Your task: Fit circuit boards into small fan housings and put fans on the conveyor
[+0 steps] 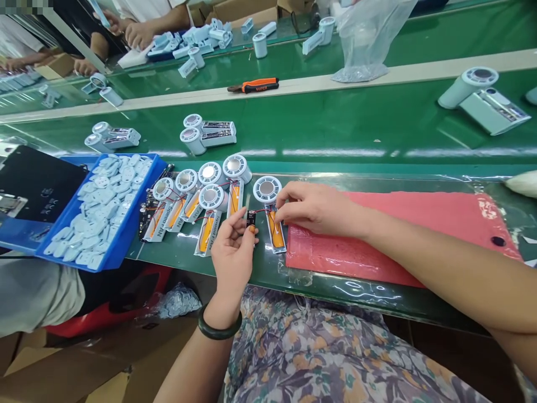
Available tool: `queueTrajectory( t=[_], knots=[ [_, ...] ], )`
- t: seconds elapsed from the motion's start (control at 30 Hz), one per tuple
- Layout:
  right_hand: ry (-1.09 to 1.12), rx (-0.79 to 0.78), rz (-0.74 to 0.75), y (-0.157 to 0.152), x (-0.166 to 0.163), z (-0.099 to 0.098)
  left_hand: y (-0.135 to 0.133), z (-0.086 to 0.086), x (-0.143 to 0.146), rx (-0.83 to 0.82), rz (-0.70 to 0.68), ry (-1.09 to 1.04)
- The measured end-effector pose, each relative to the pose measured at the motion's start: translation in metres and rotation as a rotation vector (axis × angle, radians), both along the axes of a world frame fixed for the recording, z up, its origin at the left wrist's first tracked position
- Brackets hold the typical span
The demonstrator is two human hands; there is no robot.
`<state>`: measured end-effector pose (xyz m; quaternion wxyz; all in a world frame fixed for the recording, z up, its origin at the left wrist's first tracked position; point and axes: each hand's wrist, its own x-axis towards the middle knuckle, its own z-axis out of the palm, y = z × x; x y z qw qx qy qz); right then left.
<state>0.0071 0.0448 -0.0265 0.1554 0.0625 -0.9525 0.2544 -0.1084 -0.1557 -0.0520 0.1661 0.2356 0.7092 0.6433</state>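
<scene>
My left hand (pixel 232 252) pinches a small black circuit board (pixel 250 219) between thumb and fingers. Thin red wires run from it to a light-blue handheld fan (pixel 267 189) that lies just to its right. The fan's handle is uncovered and shows an orange battery (pixel 276 234) inside. My right hand (pixel 310 208) is over the top of that handle, fingers curled and their tips close together at the wires. Whatever lies between those fingertips is too small to make out. Several similar fans (pixel 211 197) with exposed batteries lie to the left.
A blue tray (pixel 156 173) of light-blue plastic pieces stands left. A red mat (pixel 398 235) lies under my right forearm. Beyond are more fan bodies (pixel 210 133), orange-black pliers (pixel 255 85) and a clear plastic bag (pixel 369 39). Co-workers' hands (pixel 140 34) handle parts across the bench.
</scene>
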Motion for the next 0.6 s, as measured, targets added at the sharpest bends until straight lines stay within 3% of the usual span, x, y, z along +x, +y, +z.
queueTrajectory(
  t=[0.1,0.37,0.6],
  knots=[
    [0.034,0.137,0.024,0.001,-0.006,-0.006,0.0,0.0,0.001,-0.004,-0.001,0.008],
    [0.101,0.265,0.067,0.003,-0.006,-0.006,0.001,-0.002,0.0,0.027,-0.005,-0.003],
    [0.171,0.54,0.139,0.009,-0.013,0.0,0.001,-0.004,0.0,0.031,-0.017,0.023]
  ],
)
